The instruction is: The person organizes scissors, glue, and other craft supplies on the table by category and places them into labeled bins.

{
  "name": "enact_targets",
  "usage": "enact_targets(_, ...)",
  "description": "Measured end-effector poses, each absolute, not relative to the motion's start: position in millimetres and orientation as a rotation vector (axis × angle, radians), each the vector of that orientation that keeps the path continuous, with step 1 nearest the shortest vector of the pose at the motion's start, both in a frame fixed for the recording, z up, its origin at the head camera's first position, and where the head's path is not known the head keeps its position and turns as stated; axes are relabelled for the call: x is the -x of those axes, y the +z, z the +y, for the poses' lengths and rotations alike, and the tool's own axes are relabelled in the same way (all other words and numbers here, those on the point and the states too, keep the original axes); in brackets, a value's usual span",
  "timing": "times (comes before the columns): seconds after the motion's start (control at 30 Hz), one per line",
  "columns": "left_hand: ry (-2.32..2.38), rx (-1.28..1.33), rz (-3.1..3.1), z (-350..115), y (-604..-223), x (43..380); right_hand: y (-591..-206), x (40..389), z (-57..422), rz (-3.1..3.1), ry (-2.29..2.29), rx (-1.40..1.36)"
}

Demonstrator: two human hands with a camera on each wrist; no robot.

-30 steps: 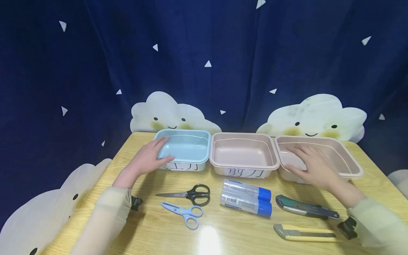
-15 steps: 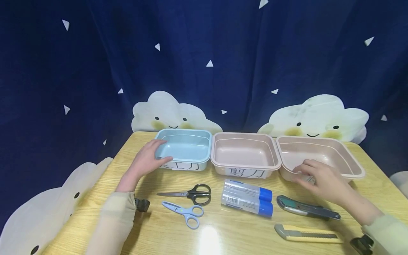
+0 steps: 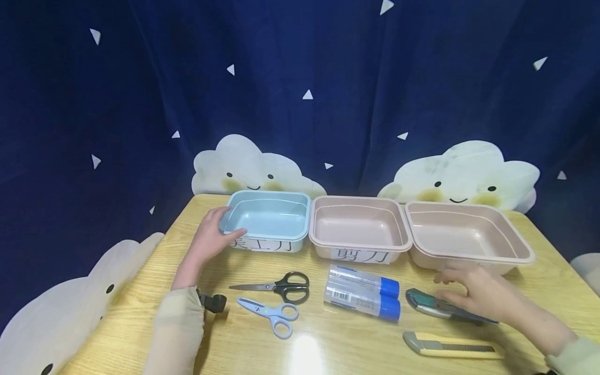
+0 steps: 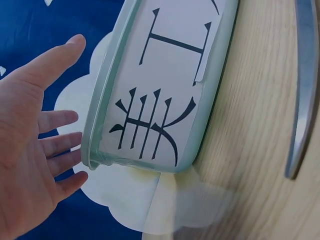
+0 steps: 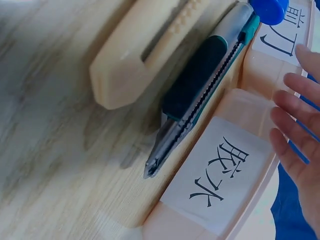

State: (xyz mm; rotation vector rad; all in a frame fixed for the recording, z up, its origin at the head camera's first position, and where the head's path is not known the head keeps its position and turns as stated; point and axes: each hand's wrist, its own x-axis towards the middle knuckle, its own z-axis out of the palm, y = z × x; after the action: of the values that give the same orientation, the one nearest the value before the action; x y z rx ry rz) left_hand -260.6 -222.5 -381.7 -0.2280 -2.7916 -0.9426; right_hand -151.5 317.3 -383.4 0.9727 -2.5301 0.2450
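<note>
The right hand (image 3: 485, 292) has been drawn back toward the near edge of the wood-grain desk (image 3: 365, 346). A second ago it was held over the pale pink rectangular plastic bin (image 3: 469, 237) by the desk's far right corner; now it is placed in front of that bin, above the green-and-black utility knife (image 3: 428, 303), which is partly covered by it. Nothing is grasped by the right hand; its fingers are loosely bent, and whether the knife is touched cannot be told. The left hand (image 3: 208, 240) has been shifted slightly toward the desk's left edge. It is also free of any load, its fingers spread around the left end of the light blue rectangular plastic bin (image 3: 269, 224); contact with the rim cannot be made out.

By this change the green-and-black utility knife has been made the tool nearest to a hand, but no tool has been lifted or displaced, so the work is judged to be short of a first grasp. That knife is laid flat toward the desk's right edge, with the yellow plastic utility knife (image 3: 452, 346) set nearer the front edge. The two clear plastic tubes with blue caps (image 3: 362, 301) are laid side by side before the middle pink plastic bin (image 3: 358, 225). Toward the left edge, the black-handled metal scissors (image 3: 277, 286) and the light blue plastic scissors (image 3: 269, 311) are laid close together.
</note>
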Motion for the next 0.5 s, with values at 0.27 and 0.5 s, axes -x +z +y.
enact_targets(0.27, -1.047, 0.150, -2.779, -221.7, -386.2, 257.3, -391.2, 145.0, 320.5, -2.654, 0.216, -1.027)
enact_targets(0.5, -1.118, 0.103, -2.806, -221.7, -394.2, 257.8, -398.1, 144.5, 331.9, -2.888, 0.219, -0.984)
